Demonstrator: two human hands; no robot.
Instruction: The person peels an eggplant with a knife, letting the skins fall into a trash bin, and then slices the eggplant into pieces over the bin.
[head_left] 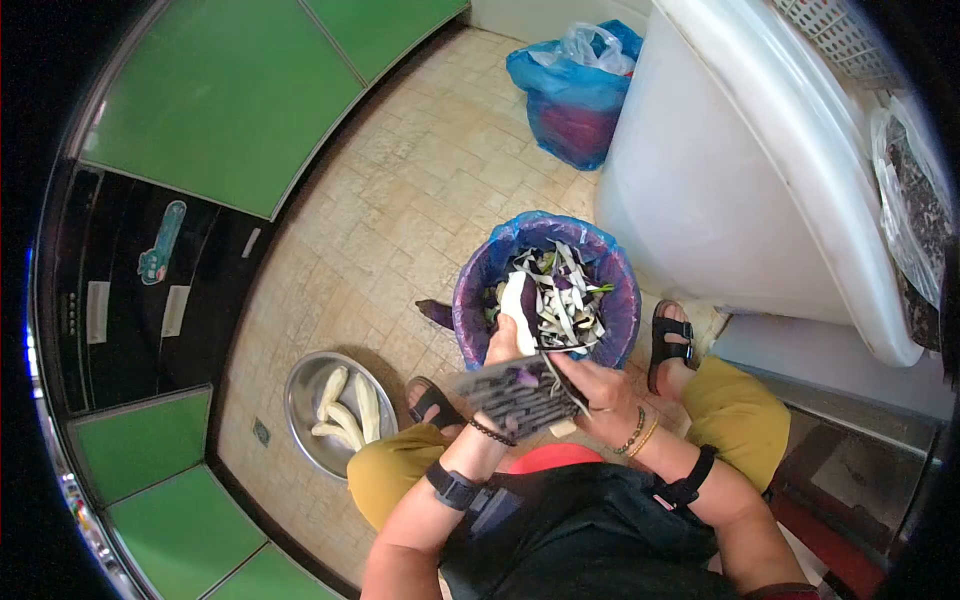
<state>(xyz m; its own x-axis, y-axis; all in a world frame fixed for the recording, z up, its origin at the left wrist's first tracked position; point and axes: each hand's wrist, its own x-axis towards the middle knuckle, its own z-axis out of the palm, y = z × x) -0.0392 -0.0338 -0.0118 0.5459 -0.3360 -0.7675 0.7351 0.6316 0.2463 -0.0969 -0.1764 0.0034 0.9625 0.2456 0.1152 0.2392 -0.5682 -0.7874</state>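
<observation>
My left hand [503,345] is closed round the lower part of a partly peeled eggplant [518,308], white on one side and dark purple on the other. It is over a bin [628,270] lined with a blue bag and holding purple and white peelings [570,300]. My right hand [603,398] is wrapped round the handle of a broad knife. The knife's blade [515,395], blurred and streaked, points left across my left wrist. A pale handle end shows below my right hand.
A steel bowl [298,425] with several peeled eggplants [368,410] stands on the floor at left. An unpeeled eggplant [434,313] lies beside the bin. Behind are a blue bag [575,105] and a white tub-like fixture [700,190]. Green cabinets [220,90] line the left.
</observation>
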